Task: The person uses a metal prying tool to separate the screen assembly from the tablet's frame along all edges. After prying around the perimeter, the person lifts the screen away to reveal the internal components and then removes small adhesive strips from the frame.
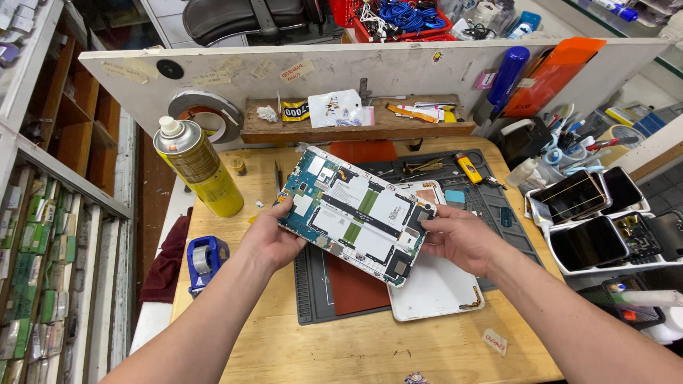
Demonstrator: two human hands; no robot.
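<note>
Starting at the desk's [284, 348] left edge, I see a blue tape dispenser [205, 259] and, behind it toward the back left corner, a yellow spray can [198, 168] standing upright. My left hand [274, 238] is curled around the left end of the opened tablet [356, 213], thumb on top and fingers underneath, so it grips the edge rather than lying flat. The tablet is held tilted above the middle of the desk, its inner side with white battery cells and teal board facing up. My right hand [459, 238] pinches the tablet's right end, fingers bent over the edge near the corner. Beneath the tablet lie a dark work mat [313, 299] and a white back cover [434, 288], the cover resting partly on the mat. Past the desk's right edge, white trays [562, 259] hold several phones [573, 198] lying screen up, some bound with rubber bands.
</note>
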